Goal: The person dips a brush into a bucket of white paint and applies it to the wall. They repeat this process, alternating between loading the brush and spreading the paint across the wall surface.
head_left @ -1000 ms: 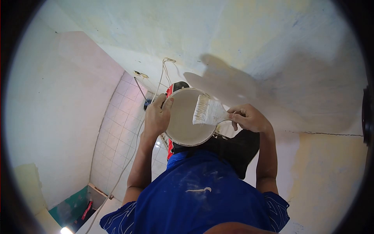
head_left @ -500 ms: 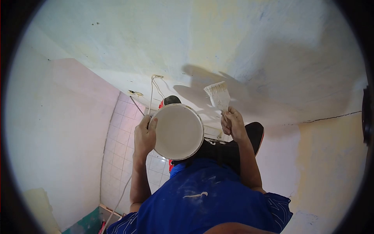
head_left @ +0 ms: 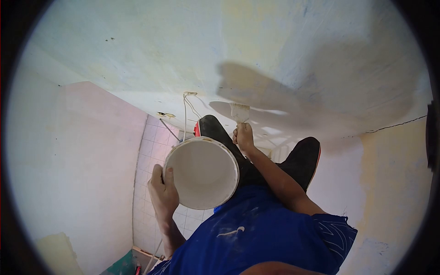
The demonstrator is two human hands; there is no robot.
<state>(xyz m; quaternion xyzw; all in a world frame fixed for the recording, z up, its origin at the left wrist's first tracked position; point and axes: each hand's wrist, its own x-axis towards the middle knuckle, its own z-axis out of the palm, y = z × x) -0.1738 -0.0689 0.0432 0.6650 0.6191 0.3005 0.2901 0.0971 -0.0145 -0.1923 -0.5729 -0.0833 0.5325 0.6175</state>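
Observation:
A round white bucket (head_left: 201,173) is held at its left rim by my left hand (head_left: 165,190), with the thumb over the edge and its opening facing up toward the camera. Its inside is coated pale. My right hand (head_left: 244,136) is closed round the handle of a wide, white-coated brush (head_left: 239,112). The brush is beyond the bucket, bristles pointing away from me, close in view to the lower part of the wall (head_left: 256,55). Whether the bristles touch the wall I cannot tell.
Cables (head_left: 185,110) come out of the wall beyond the bucket. Left of them is a hole with wires (head_left: 165,114). Below me are dark shoes (head_left: 305,160) and white tiles (head_left: 149,151). A crack (head_left: 396,124) runs along the wall at right.
My right hand and the brush have moved left, and the brush has turned more upright. The bucket and my left hand have come lower in view, closer to my body.

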